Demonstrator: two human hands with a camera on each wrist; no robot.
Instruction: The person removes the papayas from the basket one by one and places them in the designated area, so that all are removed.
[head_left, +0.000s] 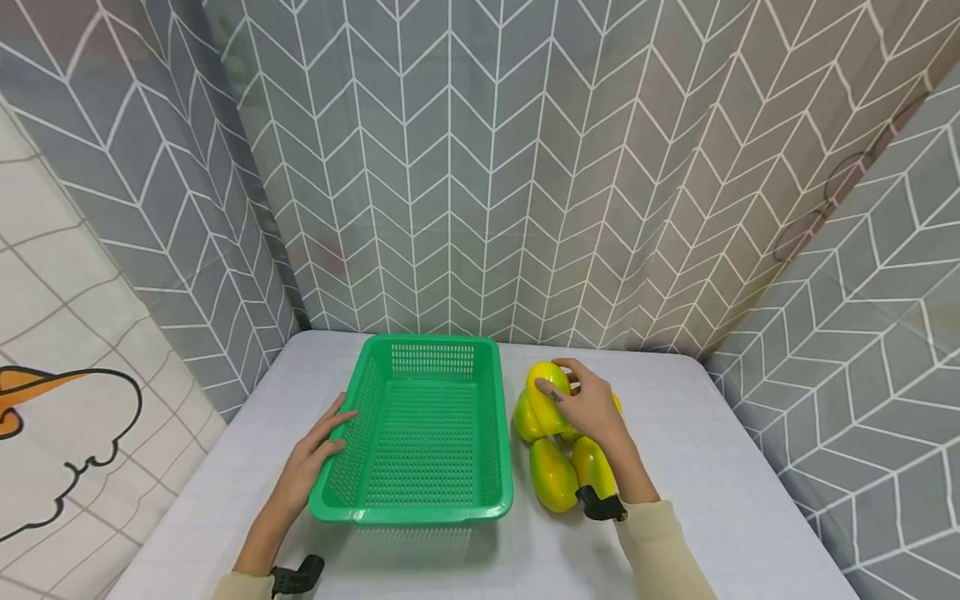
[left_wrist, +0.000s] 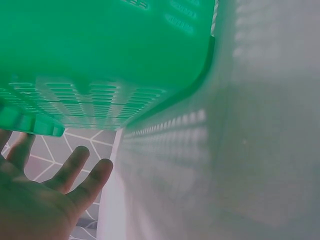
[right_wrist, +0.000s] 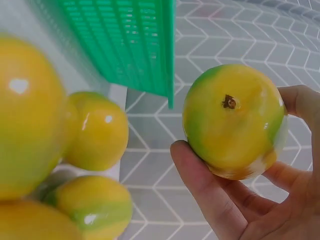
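Note:
A green plastic basket (head_left: 420,512) with perforated walls stands on the table, and no item shows inside it. My left hand (head_left: 307,458) rests its fingers on the basket's left rim. In the left wrist view, that hand (left_wrist: 45,195) has extended, spread fingers beside the basket wall (left_wrist: 100,55). To the right of the basket, my right hand (head_left: 588,404) grips a yellow-green mango (head_left: 547,372) between thumb and fingers. The right wrist view shows the brown stem mark of this mango (right_wrist: 235,125), raised above the others.
Several more mangoes lie beside the basket's right wall, including a front mango (head_left: 553,475) and one near my wrist (head_left: 592,462). A white cloth covers the table (head_left: 712,500). Behind it hangs a grey chevron-patterned curtain (head_left: 480,167), with similar material at both sides.

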